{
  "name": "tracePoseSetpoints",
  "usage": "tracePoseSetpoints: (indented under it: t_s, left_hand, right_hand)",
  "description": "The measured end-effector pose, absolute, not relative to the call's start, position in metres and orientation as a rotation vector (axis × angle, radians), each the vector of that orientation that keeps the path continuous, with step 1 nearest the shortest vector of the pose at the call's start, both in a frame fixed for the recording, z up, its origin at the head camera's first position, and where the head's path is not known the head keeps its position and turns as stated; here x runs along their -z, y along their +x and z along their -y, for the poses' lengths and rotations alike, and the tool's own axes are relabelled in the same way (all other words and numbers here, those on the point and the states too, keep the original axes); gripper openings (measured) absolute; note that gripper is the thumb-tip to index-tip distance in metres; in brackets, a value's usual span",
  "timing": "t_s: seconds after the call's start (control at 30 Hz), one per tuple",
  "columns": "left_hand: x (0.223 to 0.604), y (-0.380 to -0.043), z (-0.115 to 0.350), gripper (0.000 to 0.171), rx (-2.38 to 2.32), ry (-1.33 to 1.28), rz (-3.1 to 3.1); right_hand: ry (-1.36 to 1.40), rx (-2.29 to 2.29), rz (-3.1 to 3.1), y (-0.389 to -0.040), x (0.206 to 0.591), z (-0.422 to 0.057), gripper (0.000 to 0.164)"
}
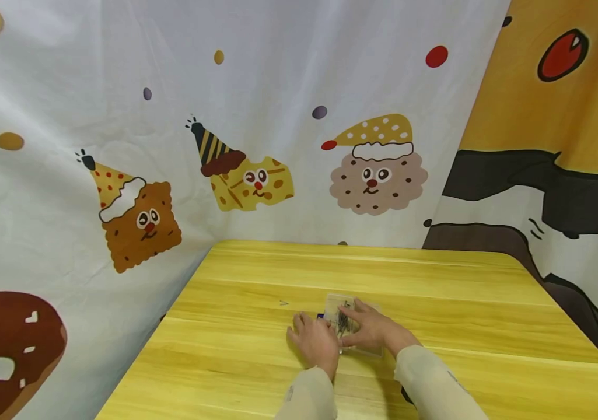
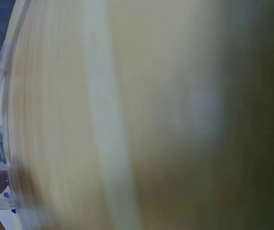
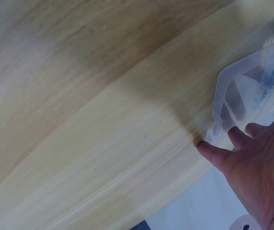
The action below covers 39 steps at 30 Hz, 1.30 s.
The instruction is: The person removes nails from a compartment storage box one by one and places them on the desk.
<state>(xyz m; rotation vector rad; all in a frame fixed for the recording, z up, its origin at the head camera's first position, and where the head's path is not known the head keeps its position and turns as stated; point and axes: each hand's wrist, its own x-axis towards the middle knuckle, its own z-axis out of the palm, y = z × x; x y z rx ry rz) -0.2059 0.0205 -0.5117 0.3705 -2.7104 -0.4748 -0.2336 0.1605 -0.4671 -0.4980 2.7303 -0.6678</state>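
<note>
A clear plastic box (image 1: 332,301) lies on the table with small dark metal pieces (image 1: 343,322) in it. My right hand (image 1: 374,328) reaches over the box from the right, fingers spread. In the right wrist view its fingers (image 3: 240,139) touch or overlap the edge of the box's clear lid (image 3: 237,69). My left hand (image 1: 315,341) lies at the left side of the box, its fingers extended over the tabletop and its thumb side right at the box edge. The left wrist view shows metal pieces (image 2: 0,148) through the clear wall.
A small V-shaped piece (image 1: 284,303) lies on the yellow wooden table (image 1: 225,326), left of the box. A bit of blue (image 1: 320,315) shows beside the box near the left hand. Behind the table hangs a printed cloth (image 1: 277,70) with cartoon figures.
</note>
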Motion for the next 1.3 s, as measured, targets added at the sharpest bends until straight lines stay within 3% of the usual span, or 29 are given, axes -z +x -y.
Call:
tracePoseSetpoints:
  t_s: [0.3, 0.83, 1.3]
  left_hand:
    - [0.5118, -0.2054, -0.0235, 0.015, 0.548, 0.38, 2.665]
    - [0.5172, -0.2091, -0.0232, 0.023, 0.437, 0.26, 2.665]
    - [0.514, -0.2047, -0.0198, 0.013, 0.54, 0.309, 2.638]
  right_hand:
    - [-0.504, 0.666, -2.718, -0.2345, 0.4664, -0.1591, 0.089]
    - [-0.494, 0.683, -2.707, -0.235, 0.4687, -0.1612, 0.09]
    - [-0.498, 0.669, -2.721, -0.2365, 0.468, -0.1586, 0.089]
